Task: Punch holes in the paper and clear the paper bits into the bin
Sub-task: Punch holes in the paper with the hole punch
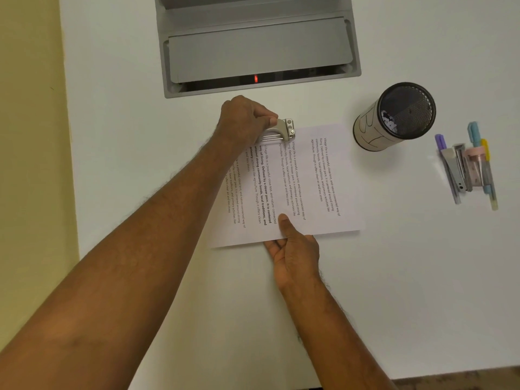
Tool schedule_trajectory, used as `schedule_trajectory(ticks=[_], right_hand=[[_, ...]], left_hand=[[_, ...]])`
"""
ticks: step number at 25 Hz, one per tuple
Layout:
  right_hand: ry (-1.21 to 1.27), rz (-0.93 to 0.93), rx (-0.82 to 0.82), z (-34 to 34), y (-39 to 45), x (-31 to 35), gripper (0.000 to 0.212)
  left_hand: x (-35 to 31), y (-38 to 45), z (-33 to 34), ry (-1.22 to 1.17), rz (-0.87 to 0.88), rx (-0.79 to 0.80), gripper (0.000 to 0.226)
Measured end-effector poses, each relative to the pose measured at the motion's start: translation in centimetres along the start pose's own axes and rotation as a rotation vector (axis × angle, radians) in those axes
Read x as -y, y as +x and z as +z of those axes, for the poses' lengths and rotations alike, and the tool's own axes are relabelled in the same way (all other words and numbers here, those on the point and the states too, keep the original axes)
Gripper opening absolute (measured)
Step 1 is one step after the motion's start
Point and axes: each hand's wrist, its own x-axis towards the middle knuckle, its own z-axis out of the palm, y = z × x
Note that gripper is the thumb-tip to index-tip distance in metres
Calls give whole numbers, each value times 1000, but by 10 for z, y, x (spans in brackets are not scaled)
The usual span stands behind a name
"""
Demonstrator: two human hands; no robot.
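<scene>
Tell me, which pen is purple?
The purple pen lies leftmost in the pile at the table's right; the blue pen and yellow pen sit farther right.

Left hand (244,119) fisted, arm outstretched; right hand (295,249) pinching, thumb on top.

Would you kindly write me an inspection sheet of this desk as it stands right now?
Surface: white table, bare near the front edge.
Job's things: printed paper lying flat; metal hole punch set over its far edge; bin tilted, paper bits inside.
Clutter: pens and a stapler bunched at the right.
Grippers: left hand closed on the punch; right hand pinching the paper's near edge, thumb on top.
Cables: nothing seen.
Surroundings: grey recessed panel with a red light behind the paper; yellow floor at the left.
</scene>
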Motion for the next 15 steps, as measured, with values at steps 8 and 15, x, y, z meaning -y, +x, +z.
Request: schedule_trajectory(ticks=[8, 15], right_hand=[[6, 1, 15, -1, 1, -2, 33], [14, -13, 46, -3, 1, -2, 39]], left_hand=[[-4, -11, -7, -32, -13, 39, 29], [-2, -18, -7, -10, 22, 33, 32]])
